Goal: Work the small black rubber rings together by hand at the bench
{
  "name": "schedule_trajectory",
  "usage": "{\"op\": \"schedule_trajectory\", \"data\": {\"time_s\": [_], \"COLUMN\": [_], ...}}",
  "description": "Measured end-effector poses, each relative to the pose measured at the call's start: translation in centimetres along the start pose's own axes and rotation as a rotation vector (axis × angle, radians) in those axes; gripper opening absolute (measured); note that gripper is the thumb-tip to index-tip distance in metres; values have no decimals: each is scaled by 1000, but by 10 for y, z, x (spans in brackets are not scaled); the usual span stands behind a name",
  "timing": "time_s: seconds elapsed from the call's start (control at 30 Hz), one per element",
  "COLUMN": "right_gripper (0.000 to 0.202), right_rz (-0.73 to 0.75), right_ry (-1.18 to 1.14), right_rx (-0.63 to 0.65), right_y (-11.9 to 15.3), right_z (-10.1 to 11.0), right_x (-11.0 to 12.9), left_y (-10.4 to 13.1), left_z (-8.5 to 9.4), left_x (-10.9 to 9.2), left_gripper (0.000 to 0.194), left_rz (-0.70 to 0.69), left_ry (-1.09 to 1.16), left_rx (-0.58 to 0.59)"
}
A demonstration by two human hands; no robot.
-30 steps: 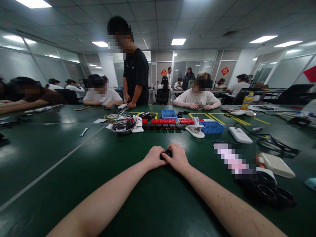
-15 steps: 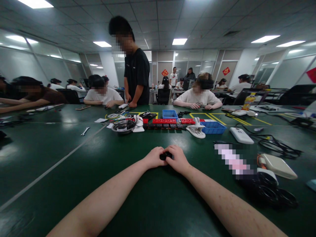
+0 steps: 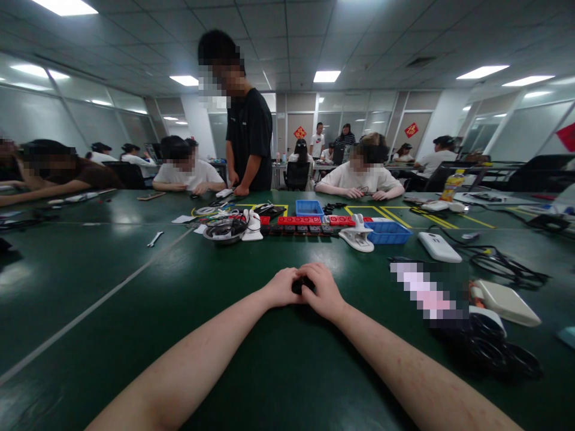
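Black object (image 3: 300, 285) between left hand (image 3: 282, 287) and right hand (image 3: 325, 291), well in from far edge of bench (image 3: 287, 371). Both curled, gripping it.

福 (image 3: 411, 129) on red diamond sign (image 3: 406, 130), red swoosh (image 3: 318, 139) on white shirt (image 3: 315, 146)

We look from head height, forward and down over the near desk (image 3: 287, 371), toward the farther ceiling (image 3: 354, 36).
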State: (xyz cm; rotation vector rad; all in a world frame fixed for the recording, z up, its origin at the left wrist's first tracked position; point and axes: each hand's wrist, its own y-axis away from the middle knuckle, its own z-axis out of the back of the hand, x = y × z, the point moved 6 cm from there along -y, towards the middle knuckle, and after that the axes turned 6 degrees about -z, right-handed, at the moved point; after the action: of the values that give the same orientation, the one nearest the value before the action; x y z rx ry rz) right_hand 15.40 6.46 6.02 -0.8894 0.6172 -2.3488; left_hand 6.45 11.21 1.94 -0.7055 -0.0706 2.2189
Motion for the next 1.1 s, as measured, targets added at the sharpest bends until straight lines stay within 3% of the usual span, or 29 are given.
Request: {"op": "schedule_trajectory", "data": {"time_s": [0.27,0.5,0.83,1.1], "right_gripper": [32,30,33,24], "right_rz": [-182,-194,-252,-252], "right_ry": [117,185,209,280], "right_rx": [-55,-10,-54,-14], "right_y": [-1,-1,-1,-3], "right_z": [-4,-9,-6,-7], "right_x": [-22,-26,-28,-26], "left_y": [5,4,3,2], "left_z": [8,8,5,5], "left_x": [-13,-12,-8,-8], "left_gripper": [57,47,36,31], "left_rz": [-15,38,11,-7], "left_ry": [-114,-206,-216,-214], "left_rx": [-51,-73,-47,-58]}}
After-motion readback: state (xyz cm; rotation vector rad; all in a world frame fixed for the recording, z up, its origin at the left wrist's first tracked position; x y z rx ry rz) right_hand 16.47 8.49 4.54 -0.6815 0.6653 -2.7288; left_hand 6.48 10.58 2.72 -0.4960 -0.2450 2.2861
